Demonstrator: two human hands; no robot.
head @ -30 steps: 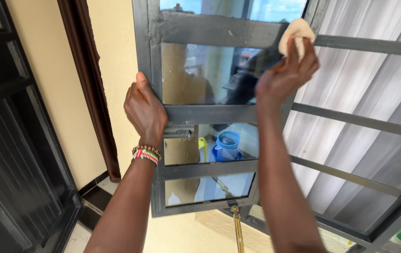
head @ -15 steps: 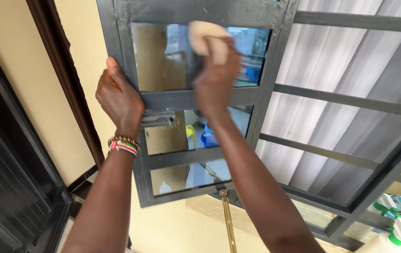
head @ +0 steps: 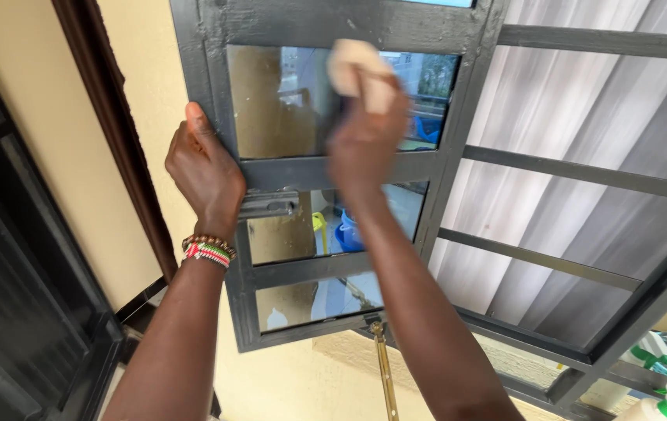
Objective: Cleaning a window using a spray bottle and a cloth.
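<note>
Right hand (head: 366,144) pressing cloth (head: 358,72) on upright window sash (head: 333,171)

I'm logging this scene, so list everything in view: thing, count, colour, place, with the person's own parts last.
window sash: one, dark grey metal frame with three glass panes, centre, swung open
cloth: one, cream, pressed on the top pane
window latch: one, grey metal, on the sash's left side
stay rod: one, brass, under the sash
window grille: one, dark grey bars, right
curtain: one, pale grey, behind the grille
spray bottles: apparently two, white with green, bottom right
door: one, black, left
bracelet: beaded, multicoloured, left wrist
left hand: grips the sash's left edge
right hand: holds the cloth
</note>
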